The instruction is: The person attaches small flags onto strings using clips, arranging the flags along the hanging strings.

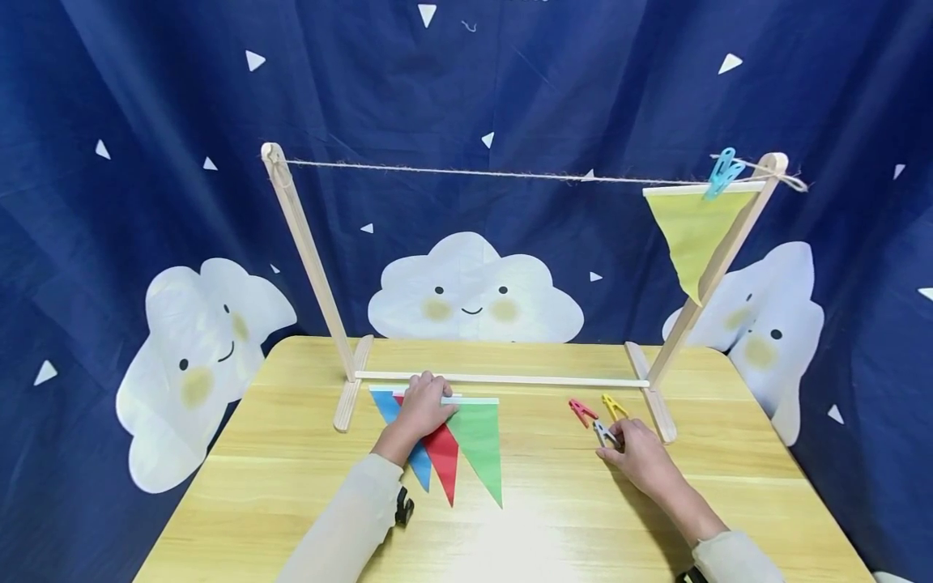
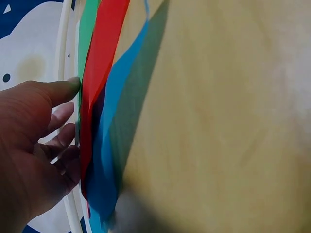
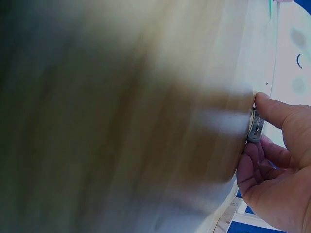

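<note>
Three pennants, blue [image 1: 421, 470], red [image 1: 445, 461] and green [image 1: 481, 441], lie overlapping with white top edges at the table's centre left. My left hand [image 1: 425, 405] rests over these edges; its thumb touches the green pennant's edge in the left wrist view, spread from the loosely bent fingers. At the right, my right hand [image 1: 641, 457] pinches a grey clothespin [image 3: 255, 127] between thumb and fingers. A red clothespin [image 1: 581, 411] and a yellow clothespin [image 1: 614, 406] lie just beyond it. A yellow pennant [image 1: 698, 231] hangs from the string under a blue clothespin [image 1: 724, 172].
Two wooden posts [image 1: 309, 255] on flat feet carry the twine [image 1: 466, 171] above the back of the table. A white crossbar [image 1: 510, 379] joins them low down, behind the pennants. A dark blue cloud-print curtain [image 1: 466, 97] hangs behind and around the table [image 1: 291, 486].
</note>
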`<state>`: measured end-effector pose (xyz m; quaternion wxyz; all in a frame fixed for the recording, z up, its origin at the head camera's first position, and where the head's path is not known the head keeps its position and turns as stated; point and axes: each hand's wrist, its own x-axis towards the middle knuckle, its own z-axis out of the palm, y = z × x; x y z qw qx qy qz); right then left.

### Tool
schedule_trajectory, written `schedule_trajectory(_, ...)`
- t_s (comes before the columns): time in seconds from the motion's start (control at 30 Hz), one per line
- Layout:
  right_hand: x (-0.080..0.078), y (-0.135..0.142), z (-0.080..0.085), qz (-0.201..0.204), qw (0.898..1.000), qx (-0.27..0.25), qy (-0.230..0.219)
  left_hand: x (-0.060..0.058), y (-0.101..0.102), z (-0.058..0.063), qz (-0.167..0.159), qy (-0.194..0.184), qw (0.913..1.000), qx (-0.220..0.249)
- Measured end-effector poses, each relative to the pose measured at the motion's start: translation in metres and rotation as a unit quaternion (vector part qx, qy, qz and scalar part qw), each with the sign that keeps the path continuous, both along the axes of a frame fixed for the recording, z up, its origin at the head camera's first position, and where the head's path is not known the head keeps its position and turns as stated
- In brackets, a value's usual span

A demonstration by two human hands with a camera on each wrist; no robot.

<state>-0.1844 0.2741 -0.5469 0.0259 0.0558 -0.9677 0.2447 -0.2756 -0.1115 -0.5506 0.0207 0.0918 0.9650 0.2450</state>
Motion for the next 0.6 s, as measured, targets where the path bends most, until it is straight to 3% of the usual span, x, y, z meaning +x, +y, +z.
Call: schedule_trajectory(0.6,0.0002,0.0018,0.0013,-0.003,1.0,-0.025,-0.01,-0.0022,-0.0025,-0.0019,-0.007,0.001,1.0,0.006)
